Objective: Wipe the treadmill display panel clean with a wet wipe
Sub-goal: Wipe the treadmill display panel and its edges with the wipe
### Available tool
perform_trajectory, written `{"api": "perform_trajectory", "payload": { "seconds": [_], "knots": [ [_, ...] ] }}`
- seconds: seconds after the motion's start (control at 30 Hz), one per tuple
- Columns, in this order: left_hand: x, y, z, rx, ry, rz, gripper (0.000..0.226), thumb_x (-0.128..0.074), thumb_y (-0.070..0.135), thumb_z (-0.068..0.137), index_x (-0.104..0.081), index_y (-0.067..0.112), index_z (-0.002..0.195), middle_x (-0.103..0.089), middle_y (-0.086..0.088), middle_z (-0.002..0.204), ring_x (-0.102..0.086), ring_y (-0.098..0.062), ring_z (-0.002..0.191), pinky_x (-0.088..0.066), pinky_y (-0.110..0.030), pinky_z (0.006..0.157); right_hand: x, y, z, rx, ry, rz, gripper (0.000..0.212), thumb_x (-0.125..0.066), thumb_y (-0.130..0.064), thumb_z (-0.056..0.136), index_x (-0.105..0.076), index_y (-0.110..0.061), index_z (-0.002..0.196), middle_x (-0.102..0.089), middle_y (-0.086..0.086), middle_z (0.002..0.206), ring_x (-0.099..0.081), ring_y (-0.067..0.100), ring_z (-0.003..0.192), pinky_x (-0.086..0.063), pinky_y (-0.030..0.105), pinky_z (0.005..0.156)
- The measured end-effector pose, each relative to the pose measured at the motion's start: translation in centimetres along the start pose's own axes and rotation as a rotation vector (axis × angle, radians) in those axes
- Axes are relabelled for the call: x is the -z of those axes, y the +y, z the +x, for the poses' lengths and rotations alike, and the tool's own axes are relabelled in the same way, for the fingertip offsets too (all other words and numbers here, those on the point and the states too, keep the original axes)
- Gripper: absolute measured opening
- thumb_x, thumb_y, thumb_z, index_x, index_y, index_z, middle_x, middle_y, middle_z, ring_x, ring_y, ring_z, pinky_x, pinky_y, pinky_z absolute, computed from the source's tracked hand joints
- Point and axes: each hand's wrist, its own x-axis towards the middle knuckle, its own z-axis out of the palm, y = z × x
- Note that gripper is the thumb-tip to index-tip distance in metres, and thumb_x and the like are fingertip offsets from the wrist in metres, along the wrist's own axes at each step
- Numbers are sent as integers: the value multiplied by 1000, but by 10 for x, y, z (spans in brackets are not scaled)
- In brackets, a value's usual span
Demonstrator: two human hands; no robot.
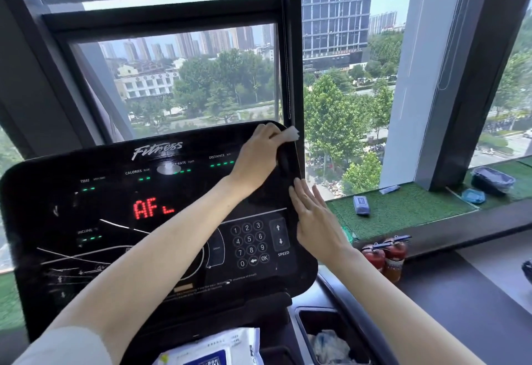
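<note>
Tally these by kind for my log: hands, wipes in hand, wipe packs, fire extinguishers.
Hands: 2. The left hand has its grip on the wipe, and the right hand lies flat on the display panel edge.
Wet wipe: 1
Wipe pack: 1
Fire extinguishers: 2, one beside the other
Total: 6
</note>
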Motion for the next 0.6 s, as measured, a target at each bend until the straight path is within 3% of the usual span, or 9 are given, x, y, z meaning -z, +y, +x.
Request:
{"api": "perform_trajectory", "payload": {
  "seconds": [0.03, 0.17, 0.33, 0.47, 0.53, 0.6],
  "knots": [
    [-2, 1, -2, -1, 7, -9, 43, -57, -10, 82, -63, 14, 117, -56, -4, 98, -45, -18, 93, -52, -34, 69, 0, 0, 0, 0, -1, -2, 66, -47, 7, 74, -35, 6, 138, -29, 21, 148, -23, 29, 140, -9, 40, 115],
    [-5, 5, -24, -325, -270, -71, 32, -57, -8, 83, -67, 11, 107, -59, -2, 102, -47, -15, 96, -49, -27, 74, 0, 0, 0, -5, -5, 2, 65, -48, 7, 73, -37, 8, 137, -34, 23, 146, -25, 30, 140, -12, 41, 115],
    [-3, 1, -5, 18, -5, -22, 39, -55, -9, 84, -65, 12, 115, -58, -1, 107, -43, -16, 100, -53, -34, 70, -2, 1, -2, 4, -16, -1, 68, -47, 9, 74, -32, 5, 140, -26, 19, 150, -18, 29, 142, -10, 38, 116],
    [-9, 15, -25, -266, -281, -40, 48, -53, -12, 82, -60, 12, 123, -56, 1, 122, -42, -16, 117, -49, -30, 86, 3, 4, 1, 23, -35, -22, 67, -44, 4, 77, -27, 4, 143, -20, 19, 152, -11, 26, 143, -1, 35, 116],
    [-4, 10, -14, -200, -283, -53, 51, -49, -15, 82, -60, 13, 124, -55, 3, 122, -41, -13, 117, -47, -30, 90, 6, 3, 0, 31, -34, -8, 68, -42, 4, 79, -23, 2, 144, -15, 17, 154, -7, 24, 144, 3, 32, 116],
    [1, 6, 0, -5, -161, -84, 53, -45, -17, 83, -64, 15, 120, -58, 4, 116, -42, -12, 111, -46, -34, 89, 7, 2, -6, 12, -9, 12, 71, -43, 7, 76, -24, 1, 144, -16, 15, 154, -8, 23, 144, 1, 33, 117]
  ]
}}
